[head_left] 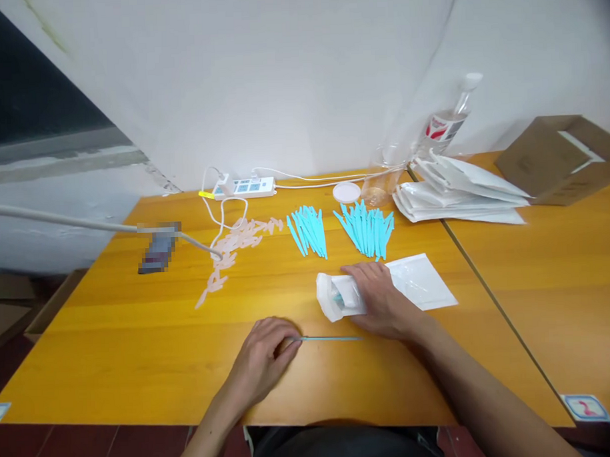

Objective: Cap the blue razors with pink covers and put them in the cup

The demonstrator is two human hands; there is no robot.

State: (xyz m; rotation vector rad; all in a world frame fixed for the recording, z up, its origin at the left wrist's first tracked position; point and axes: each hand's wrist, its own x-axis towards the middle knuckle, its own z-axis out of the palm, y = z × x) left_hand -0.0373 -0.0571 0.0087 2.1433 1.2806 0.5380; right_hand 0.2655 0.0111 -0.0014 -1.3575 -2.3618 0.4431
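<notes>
My left hand rests near the table's front, thumb and fingers pinched on the end of a thin light-blue stick that points right. My right hand is closed around a white padded envelope. The envelope's mouth gapes to the left, and something blue shows inside it. Behind the hands lie two fanned piles of flat light-blue sticks, the left pile smaller than the right pile. A flat white envelope lies just beyond my right hand.
Pale pink small pieces are scattered at left, near a phone-like blurred object. A power strip with white cables lies along the wall. At the back right are a clear jar, round lid, bottle, stacked envelopes and cardboard box.
</notes>
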